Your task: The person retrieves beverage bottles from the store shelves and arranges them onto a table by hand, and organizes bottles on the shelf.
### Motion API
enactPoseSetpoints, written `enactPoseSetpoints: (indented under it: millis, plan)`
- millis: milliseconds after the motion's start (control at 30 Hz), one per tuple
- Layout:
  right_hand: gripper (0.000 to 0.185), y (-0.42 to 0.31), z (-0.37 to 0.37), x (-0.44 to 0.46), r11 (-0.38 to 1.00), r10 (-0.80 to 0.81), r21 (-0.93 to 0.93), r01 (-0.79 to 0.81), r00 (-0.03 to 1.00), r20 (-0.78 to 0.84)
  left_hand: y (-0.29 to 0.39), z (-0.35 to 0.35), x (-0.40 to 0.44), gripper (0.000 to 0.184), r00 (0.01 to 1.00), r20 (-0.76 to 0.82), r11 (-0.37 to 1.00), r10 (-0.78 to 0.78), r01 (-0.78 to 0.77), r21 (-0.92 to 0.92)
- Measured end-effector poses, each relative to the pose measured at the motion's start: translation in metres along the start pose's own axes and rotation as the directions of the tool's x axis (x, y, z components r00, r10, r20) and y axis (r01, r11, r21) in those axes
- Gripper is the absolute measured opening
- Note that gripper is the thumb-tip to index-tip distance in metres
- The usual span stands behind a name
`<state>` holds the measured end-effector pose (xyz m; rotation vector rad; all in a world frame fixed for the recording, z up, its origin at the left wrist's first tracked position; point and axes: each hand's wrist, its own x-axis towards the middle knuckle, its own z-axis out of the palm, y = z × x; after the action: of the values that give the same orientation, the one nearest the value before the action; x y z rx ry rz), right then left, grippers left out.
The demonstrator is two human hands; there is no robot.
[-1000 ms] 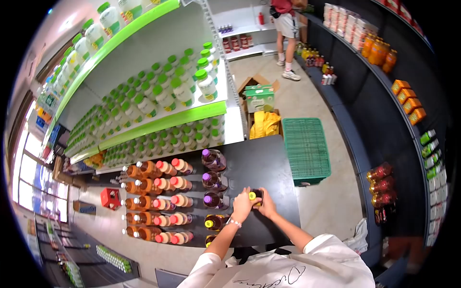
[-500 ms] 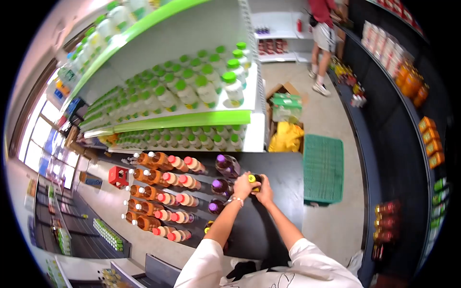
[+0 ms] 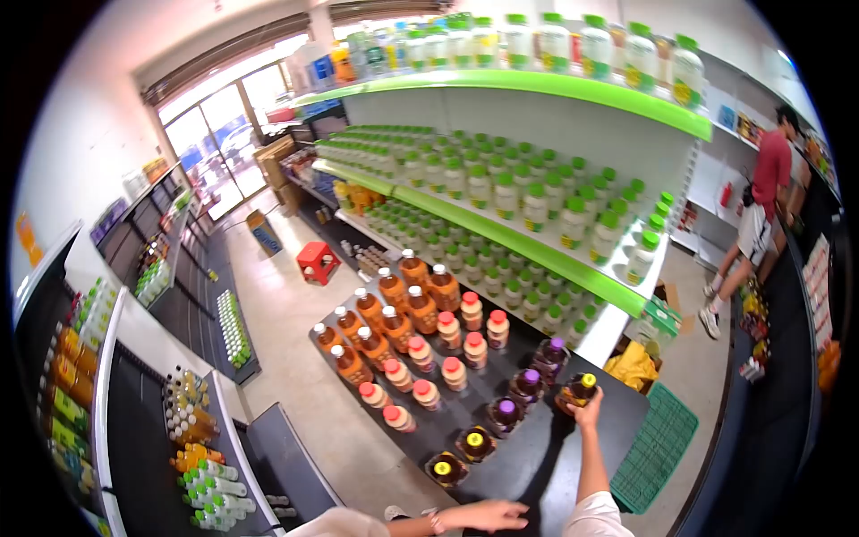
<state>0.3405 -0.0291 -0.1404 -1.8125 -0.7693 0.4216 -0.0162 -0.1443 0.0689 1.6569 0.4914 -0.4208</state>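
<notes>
My right hand [image 3: 588, 413] is wrapped round a dark bottle with a yellow cap [image 3: 573, 391], which stands near the far right corner of the black table [image 3: 617, 412]. Over the table's near edge my left hand [image 3: 497, 515] hangs with its fingers stretched out and nothing in it. A row runs from the held bottle's left toward me: three purple-capped dark bottles [image 3: 526, 386], then two more yellow-capped bottles [image 3: 474, 442]. Farther left stand red-capped pale bottles [image 3: 454, 373] and orange-brown bottles with white caps [image 3: 420, 309], several of each.
Behind the table rises a white shelf unit with green edges [image 3: 537, 237], full of green-capped bottles. A green crate [image 3: 658, 447] lies right of the table, near a yellow bag [image 3: 632, 366]. A person in a red shirt [image 3: 771, 170] stands at the back right. A red stool [image 3: 318, 263] is farther left.
My left hand has let go of the yellow-capped bottle and drawn back toward me. The right hand still holds it. My view has swung left and up, showing more of the shelves and room.
</notes>
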Motion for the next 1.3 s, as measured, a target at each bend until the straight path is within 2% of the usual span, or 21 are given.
enactPoseSetpoints:
  millis: [33,167,200,233,300,333,367,400,433,500,600,700,767,833,867,967,1067,1167,1200,1233,1300]
  plan:
    - [0.111,-0.003,0.001,0.000,0.999,0.011,-0.049,-0.011,1.000,-0.014,-0.045,0.016,-0.014,0.067,0.996,-0.046,0.995,0.078,-0.075,0.064]
    - [0.111,-0.024,0.005,-0.035,0.908,0.129,-0.369,-0.200,0.970,-0.207,-0.074,0.022,-0.156,0.052,0.992,-0.111,0.996,0.061,-0.068,-0.060]
    - [0.108,-0.034,0.005,-0.052,0.882,0.123,-0.417,-0.220,0.961,-0.249,-0.081,0.018,-0.186,0.053,0.984,-0.140,0.974,0.112,-0.080,0.212]
    - [0.107,-0.045,0.008,-0.074,0.859,0.272,-0.361,-0.363,0.921,-0.279,-0.093,0.013,-0.208,0.053,0.986,-0.161,0.981,0.037,-0.005,0.192]
    - [0.101,-0.013,0.019,-0.119,0.888,0.269,-0.285,-0.361,0.910,-0.316,-0.122,0.012,-0.240,0.054,0.976,-0.187,0.981,-0.107,0.134,0.137]
    - [0.096,0.024,0.029,-0.147,0.909,0.170,-0.307,-0.283,0.922,-0.349,-0.141,0.010,-0.242,0.049,0.970,-0.148,0.960,-0.195,0.219,0.173]
    - [0.087,0.017,0.035,-0.190,0.890,0.152,-0.351,-0.290,0.916,-0.370,-0.156,0.009,-0.250,0.049,0.975,-0.142,0.972,-0.169,0.189,0.137]
    - [0.080,0.031,0.035,-0.235,0.905,0.069,-0.380,-0.192,0.947,-0.315,-0.168,0.008,-0.258,0.048,0.981,-0.161,0.988,-0.107,0.123,0.097]
    - [0.061,0.025,0.045,-0.288,0.808,-0.037,-0.554,-0.198,0.923,-0.383,-0.181,0.002,-0.268,0.048,0.983,-0.178,0.997,-0.048,0.059,0.055]
    - [0.056,0.008,0.071,-0.369,0.752,-0.113,-0.652,-0.097,0.956,-0.272,-0.201,0.000,-0.285,0.048,0.977,-0.211,1.000,0.022,-0.023,-0.004]
    - [0.050,-0.021,0.113,-0.449,0.685,-0.135,-0.701,0.198,0.980,0.145,-0.229,-0.002,-0.309,0.047,0.957,-0.274,0.990,0.096,-0.121,-0.078]
    - [0.043,-0.049,0.161,-0.456,0.598,-0.083,-0.605,0.526,0.791,0.606,-0.250,-0.004,-0.337,0.046,0.934,-0.331,0.966,0.137,-0.200,-0.164]
    - [0.040,-0.064,0.195,-0.437,0.537,0.118,-0.565,0.626,0.608,0.785,-0.266,0.000,-0.349,0.046,0.920,-0.359,0.947,0.159,-0.245,-0.208]
    - [0.046,-0.094,0.243,-0.409,0.525,0.431,-0.577,0.626,0.388,0.814,-0.289,0.002,-0.355,0.046,0.927,-0.353,0.961,0.127,-0.203,-0.187]
    - [0.038,-0.090,0.265,-0.405,0.579,0.399,-0.524,0.625,0.343,0.850,-0.301,0.001,-0.356,0.047,0.935,-0.339,0.971,0.105,-0.169,-0.166]
    - [0.039,-0.115,0.336,-0.407,0.618,0.383,-0.459,0.639,0.266,0.885,-0.287,-0.025,-0.380,0.051,0.947,-0.320,0.989,0.028,-0.072,-0.129]
    - [0.039,-0.138,0.407,-0.428,0.707,0.368,-0.423,0.567,0.216,0.905,-0.320,-0.042,-0.379,0.053,0.939,-0.344,0.983,-0.013,-0.051,-0.175]
    - [0.040,-0.158,0.473,-0.457,0.790,0.325,-0.296,0.538,0.043,0.945,-0.394,-0.057,-0.355,0.056,0.745,-0.592,0.841,0.308,-0.504,-0.197]
    - [0.043,-0.101,0.514,-0.469,0.839,0.277,-0.219,0.497,-0.044,0.960,-0.400,-0.072,-0.365,0.057,0.839,-0.538,0.919,0.087,-0.276,-0.282]
    - [0.078,-0.137,0.540,-0.468,0.822,0.442,-0.298,0.484,-0.214,0.871,-0.383,-0.095,-0.394,0.056,0.836,-0.548,0.925,-0.003,-0.207,-0.320]
    - [0.045,-0.082,0.614,-0.467,0.871,0.340,-0.092,0.483,-0.456,0.823,-0.326,-0.146,-0.460,0.055,0.808,-0.563,0.918,-0.174,-0.075,-0.390]
